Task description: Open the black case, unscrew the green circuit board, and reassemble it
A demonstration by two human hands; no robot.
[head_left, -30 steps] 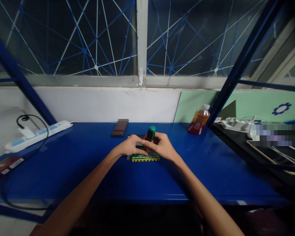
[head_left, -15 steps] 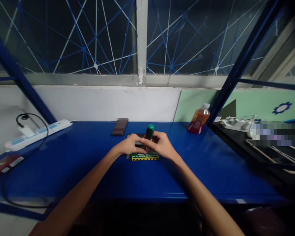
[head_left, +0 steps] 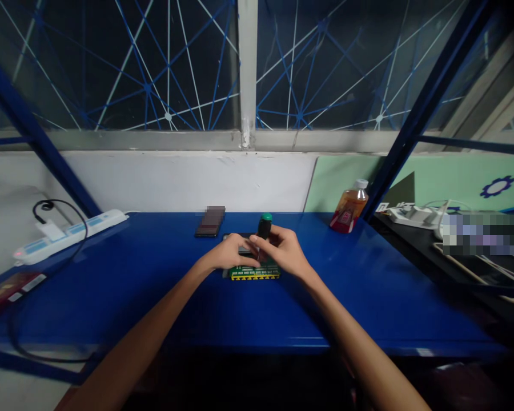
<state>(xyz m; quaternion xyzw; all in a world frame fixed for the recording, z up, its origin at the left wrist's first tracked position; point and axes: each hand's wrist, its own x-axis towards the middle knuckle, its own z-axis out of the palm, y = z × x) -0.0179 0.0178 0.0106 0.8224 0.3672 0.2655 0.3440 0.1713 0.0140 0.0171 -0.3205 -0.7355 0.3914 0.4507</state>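
Observation:
A screwdriver [head_left: 264, 228] with a black handle and green end stands nearly upright, a little tilted, over a green circuit board [head_left: 249, 273]. My right hand [head_left: 285, 251] is closed around its handle, thumb on the near side. The thin shaft runs down between my hands toward the board; its tip is hard to make out. My left hand [head_left: 230, 252] rests over the board's left part, thumb and fingers curved onto it close to the shaft. Some of its fingers are hidden. The board has a yellow strip along its near edge and a dark part behind.
On the blue table [head_left: 188, 319], a phone [head_left: 210, 222] lies behind my left hand. A bottle [head_left: 350, 208] stands at the back right. A white power strip [head_left: 72, 236] with a black cable and a red box [head_left: 12, 291] are at the left.
The screwdriver's handle has tipped slightly away and to the right, with my right hand around it. The whole view has shifted slightly. My left hand stays on the board.

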